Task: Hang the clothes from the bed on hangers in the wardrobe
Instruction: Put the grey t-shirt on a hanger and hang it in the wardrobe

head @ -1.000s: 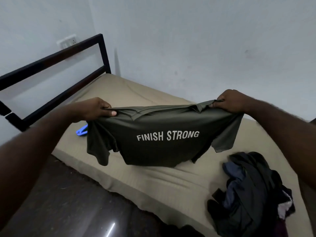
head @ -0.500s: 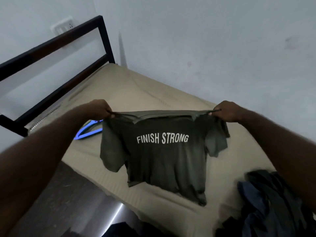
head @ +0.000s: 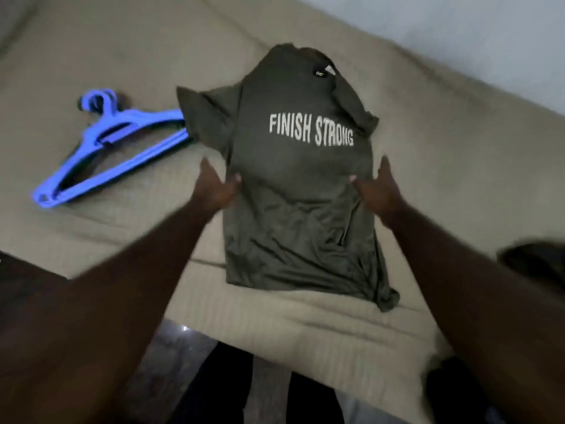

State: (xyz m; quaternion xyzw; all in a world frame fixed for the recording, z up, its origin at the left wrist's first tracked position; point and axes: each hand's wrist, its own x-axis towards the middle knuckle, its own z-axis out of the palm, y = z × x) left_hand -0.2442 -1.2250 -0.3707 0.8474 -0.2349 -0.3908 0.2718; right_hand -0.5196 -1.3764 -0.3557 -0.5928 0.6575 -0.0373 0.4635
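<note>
Both hands lie flat on the olive t-shirt. Left hand is at its left edge, right hand at the right. Fingers straight, thumbs on the cloth, gripping nothing afaict (frame's blurry). Shirt is print-up on the bed, collar away from the person, left sleeve touching the blue hangers.

Risks: hem's bunched near the bed edge and the right sleeve is crumpled, so a hanger fed in w/o flattening could snag or sit crooked. Yanking one hanger free may drag the sleeve.
</note>
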